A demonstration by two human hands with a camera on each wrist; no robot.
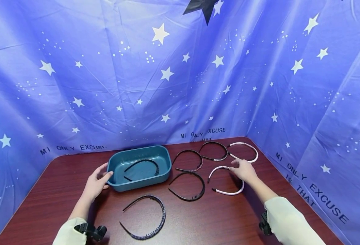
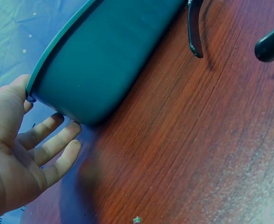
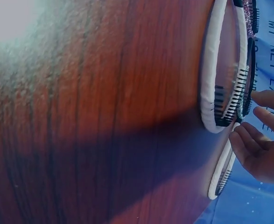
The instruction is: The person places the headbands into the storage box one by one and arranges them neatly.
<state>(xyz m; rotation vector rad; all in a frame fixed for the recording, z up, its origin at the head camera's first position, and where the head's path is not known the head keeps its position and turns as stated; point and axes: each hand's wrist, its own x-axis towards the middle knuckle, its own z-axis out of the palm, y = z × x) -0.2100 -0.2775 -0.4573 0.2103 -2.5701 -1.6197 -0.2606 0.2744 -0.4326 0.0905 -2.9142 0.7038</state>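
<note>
My left hand (image 1: 95, 183) holds the left end of a teal plastic basin (image 1: 143, 183), thumb at the rim and fingertips against the outer wall in the left wrist view. Inside the basin lies a black toothed headband (image 1: 158, 167). Over the far right side of a white-wrapped headband (image 1: 229, 193) hovers my right hand (image 1: 244, 171), its thumb and fingers parted. In the right wrist view its fingers (image 3: 239, 145) come close to that white headband (image 3: 209, 93) without curling round it. A second white headband (image 1: 256, 154) lies just behind the hand.
Black headbands lie mid-table (image 1: 203, 189) and at the back (image 1: 227, 154), with a reddish-patterned one (image 1: 201, 162) between them. A dark glittery headband (image 1: 164, 217) is near the front. Blue star-printed cloth (image 1: 143, 85) hangs behind the red-brown table (image 1: 195, 224).
</note>
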